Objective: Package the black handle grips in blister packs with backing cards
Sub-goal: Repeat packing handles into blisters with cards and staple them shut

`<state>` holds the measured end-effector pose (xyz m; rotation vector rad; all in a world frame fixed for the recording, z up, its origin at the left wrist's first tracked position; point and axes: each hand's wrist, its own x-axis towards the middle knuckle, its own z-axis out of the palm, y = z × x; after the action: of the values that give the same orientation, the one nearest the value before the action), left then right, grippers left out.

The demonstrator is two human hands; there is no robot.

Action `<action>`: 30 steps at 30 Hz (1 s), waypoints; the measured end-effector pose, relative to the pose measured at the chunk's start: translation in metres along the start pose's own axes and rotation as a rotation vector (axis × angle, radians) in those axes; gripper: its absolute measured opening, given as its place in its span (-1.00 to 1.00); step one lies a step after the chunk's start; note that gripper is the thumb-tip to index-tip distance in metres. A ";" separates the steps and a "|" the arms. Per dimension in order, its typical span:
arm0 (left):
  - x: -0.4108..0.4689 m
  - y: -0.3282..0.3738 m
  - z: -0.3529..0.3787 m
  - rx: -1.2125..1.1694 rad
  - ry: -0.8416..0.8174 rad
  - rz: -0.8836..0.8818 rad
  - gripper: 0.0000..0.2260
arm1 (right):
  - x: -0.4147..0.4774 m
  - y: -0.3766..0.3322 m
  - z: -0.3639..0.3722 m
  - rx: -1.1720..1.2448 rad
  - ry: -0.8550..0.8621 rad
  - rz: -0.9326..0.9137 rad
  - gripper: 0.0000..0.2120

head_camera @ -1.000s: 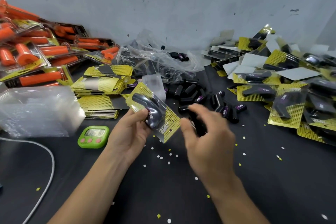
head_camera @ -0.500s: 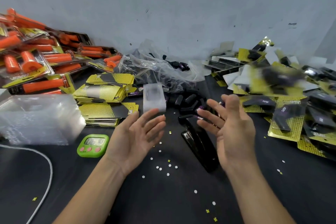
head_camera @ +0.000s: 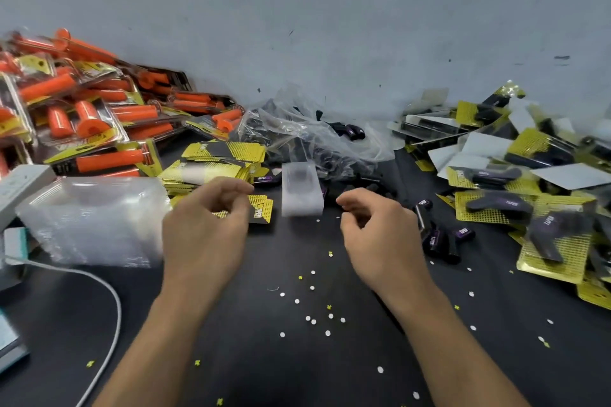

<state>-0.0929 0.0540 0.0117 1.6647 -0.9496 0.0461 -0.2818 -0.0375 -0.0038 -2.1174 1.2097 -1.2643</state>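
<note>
Against the wall, clear bag [head_camera: 291, 122] holds black grips [head_camera: 350, 133]; loose grips [head_camera: 436, 238] lie beside right hand [head_camera: 377, 235], loosely curled, empty. Left hand [head_camera: 205, 235] curls over yellow card [head_camera: 262, 213]; hold unclear. Empty blister [head_camera: 302, 195] stands between hands.

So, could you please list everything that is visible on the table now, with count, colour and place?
orange handle packs: many, orange, far-left pile
clear blister stack: one, clear, left
backing cards: stacks, yellow-black, centre-left
single blister: one, clear, centre
plastic bag: one, clear, by wall
loose black handles: several, black, right of centre
finished packs: many, yellow-black, right pile
cable: one, white, lower left
paper dots: many, white and yellow, front of table
table: one, black, under everything
left grip: one, bare, over cards, fingers loosely curled
right grip: one, bare, near loose handles, fingers loosely curled
</note>
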 end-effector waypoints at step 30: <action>0.044 -0.026 0.000 0.641 -0.101 0.263 -0.83 | 0.069 -0.010 0.061 -0.584 -0.617 -0.092 -0.53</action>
<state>-0.0481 0.0299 0.0124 2.1212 -1.3165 0.4907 -0.2097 -0.0945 0.0067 -2.6960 1.2865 -0.2135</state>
